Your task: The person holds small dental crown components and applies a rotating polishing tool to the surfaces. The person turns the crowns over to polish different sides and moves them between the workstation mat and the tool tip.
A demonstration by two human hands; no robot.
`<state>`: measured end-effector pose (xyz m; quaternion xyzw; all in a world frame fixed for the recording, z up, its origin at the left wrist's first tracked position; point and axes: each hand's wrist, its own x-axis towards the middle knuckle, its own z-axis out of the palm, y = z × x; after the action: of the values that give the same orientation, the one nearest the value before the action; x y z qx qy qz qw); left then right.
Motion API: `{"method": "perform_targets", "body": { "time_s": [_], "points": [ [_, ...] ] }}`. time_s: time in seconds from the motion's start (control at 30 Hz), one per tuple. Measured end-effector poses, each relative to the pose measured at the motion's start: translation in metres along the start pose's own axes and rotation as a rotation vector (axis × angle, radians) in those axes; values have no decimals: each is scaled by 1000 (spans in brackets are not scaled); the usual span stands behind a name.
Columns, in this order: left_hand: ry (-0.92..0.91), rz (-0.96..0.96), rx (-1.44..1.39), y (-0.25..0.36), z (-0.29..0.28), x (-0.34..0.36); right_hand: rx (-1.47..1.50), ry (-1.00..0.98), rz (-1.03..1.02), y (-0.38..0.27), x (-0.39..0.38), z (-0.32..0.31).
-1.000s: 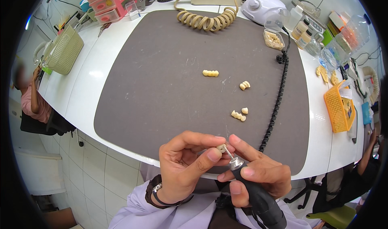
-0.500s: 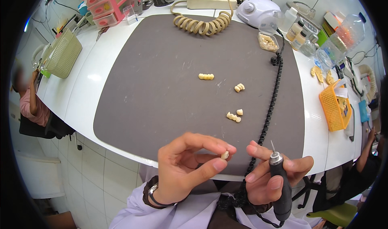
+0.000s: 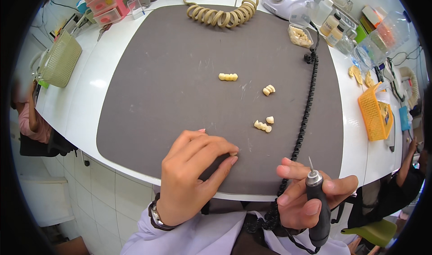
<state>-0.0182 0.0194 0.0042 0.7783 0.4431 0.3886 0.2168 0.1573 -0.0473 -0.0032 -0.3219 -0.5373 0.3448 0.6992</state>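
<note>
My left hand is turned palm down on the grey mat, thumb and index pinched on a small cream tooth piece, mostly hidden by the fingertips. My right hand holds a black rotary handpiece upright, its thin burr pointing up, with a few fingers raised beside it. Ahead on the mat lie a four-unit cream tooth bridge, a shorter piece, a single crown and another bridge. The handpiece's black coiled cord runs up the mat's right side.
Behind are a beige coiled hose, a white machine, a tub of tooth pieces, bottles and pink drawers. An orange basket stands right, a green basket left. People sit at both sides.
My left hand has moved away from the burr, turned over and come down onto the mat with the small piece. My right hand has shifted rightward with the handpiece, now more upright.
</note>
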Motion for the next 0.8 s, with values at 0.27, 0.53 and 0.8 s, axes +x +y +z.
{"method": "perform_targets", "body": {
  "time_s": [0.27, 0.53, 0.8],
  "points": [
    [-34, -192, -25, 5, -14, 4, -152, 112, -53, 4, 0, 8],
    [-124, -119, 43, -10, -33, -1, -236, 235, -138, 12, 1, 13],
    [-82, -89, 205, -26, -51, -3, -223, 214, -115, 11, 0, 12]
  ]
}}
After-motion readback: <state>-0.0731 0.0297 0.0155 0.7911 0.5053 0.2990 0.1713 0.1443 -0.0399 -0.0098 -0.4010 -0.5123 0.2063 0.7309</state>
